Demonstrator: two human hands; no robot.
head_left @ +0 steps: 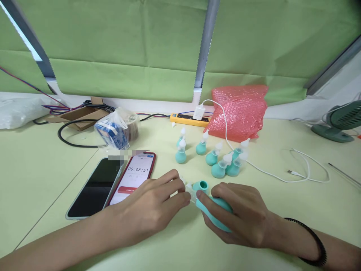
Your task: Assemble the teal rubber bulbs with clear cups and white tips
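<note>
The right hand (239, 212) grips a teal bulb (216, 216), the left hand (158, 197) pinches its clear nozzle (193, 195), and white-tipped bulbs (181, 157) sit farther off, nearer than a red bubble-wrap bag (238, 113)

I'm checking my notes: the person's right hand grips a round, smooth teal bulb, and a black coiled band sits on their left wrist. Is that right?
Not quite: the head view shows the black coiled band on the right wrist. The right hand does grip the round, smooth teal bulb.
</note>
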